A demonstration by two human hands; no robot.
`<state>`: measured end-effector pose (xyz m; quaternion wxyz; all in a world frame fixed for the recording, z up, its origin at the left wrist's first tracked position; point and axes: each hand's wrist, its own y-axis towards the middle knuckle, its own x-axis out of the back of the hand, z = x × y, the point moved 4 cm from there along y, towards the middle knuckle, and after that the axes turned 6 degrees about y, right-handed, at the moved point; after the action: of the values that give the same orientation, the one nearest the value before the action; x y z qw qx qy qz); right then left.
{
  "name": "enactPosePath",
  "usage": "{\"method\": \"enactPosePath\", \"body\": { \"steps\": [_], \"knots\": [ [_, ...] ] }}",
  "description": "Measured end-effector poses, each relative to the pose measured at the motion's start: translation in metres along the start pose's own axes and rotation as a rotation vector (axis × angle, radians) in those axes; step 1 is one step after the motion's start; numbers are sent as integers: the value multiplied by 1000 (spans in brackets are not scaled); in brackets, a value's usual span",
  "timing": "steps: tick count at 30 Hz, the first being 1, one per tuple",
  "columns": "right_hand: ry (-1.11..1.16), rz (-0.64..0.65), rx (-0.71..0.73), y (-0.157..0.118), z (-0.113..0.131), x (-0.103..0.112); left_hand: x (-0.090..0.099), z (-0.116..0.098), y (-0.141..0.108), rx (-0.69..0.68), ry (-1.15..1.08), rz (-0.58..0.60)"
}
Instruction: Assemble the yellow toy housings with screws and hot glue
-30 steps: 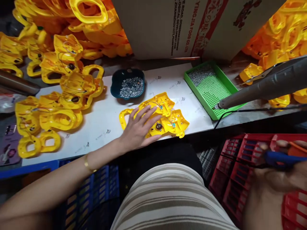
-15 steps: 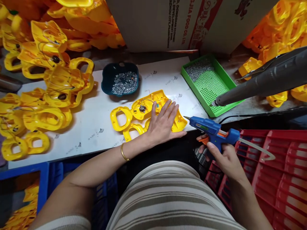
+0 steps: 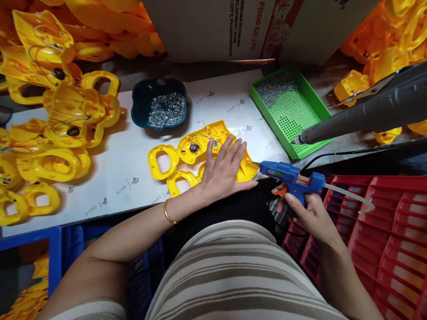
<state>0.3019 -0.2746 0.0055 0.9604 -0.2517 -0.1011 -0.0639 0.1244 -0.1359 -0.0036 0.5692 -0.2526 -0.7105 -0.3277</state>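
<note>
glue gun (image 3: 282,171) is gripped by the closed fingers of the right hand (image 3: 312,213), its nozzle (image 3: 255,163) held at the end of the lower yellow shell (image 3: 249,170); whether contact is made cannot be told. that shell is partly covered by the left hand (image 3: 218,175), fingers spread open, beside the upper yellow shell (image 3: 218,129) on a white sheet (image 3: 116,191). skin could be burned if the nozzle were swung inward; thin wires (image 3: 207,129) could be snagged by a fingertip.

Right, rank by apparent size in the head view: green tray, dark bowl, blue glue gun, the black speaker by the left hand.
Green tray
Dark bowl and blue glue gun, too alike to rank
Black speaker
</note>
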Motion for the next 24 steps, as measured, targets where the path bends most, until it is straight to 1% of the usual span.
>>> {"method": "enactPosePath", "body": {
  "steps": [5, 9, 16, 24],
  "knots": [
    [-87, -29, 58, -1, 1, 3, 0, -1, -1, 3, 4, 13],
    [-164, -49, 57, -3, 3, 4, 0, -1, -1, -3, -2, -7],
    [-200, -94, 88, -4, 18, 3, 0, -2, -1, -6, 17, -4],
    [-275, -132, 117, -5, 17, 4, 0, -2, -2, -7, 9, -17]
  ]
}}
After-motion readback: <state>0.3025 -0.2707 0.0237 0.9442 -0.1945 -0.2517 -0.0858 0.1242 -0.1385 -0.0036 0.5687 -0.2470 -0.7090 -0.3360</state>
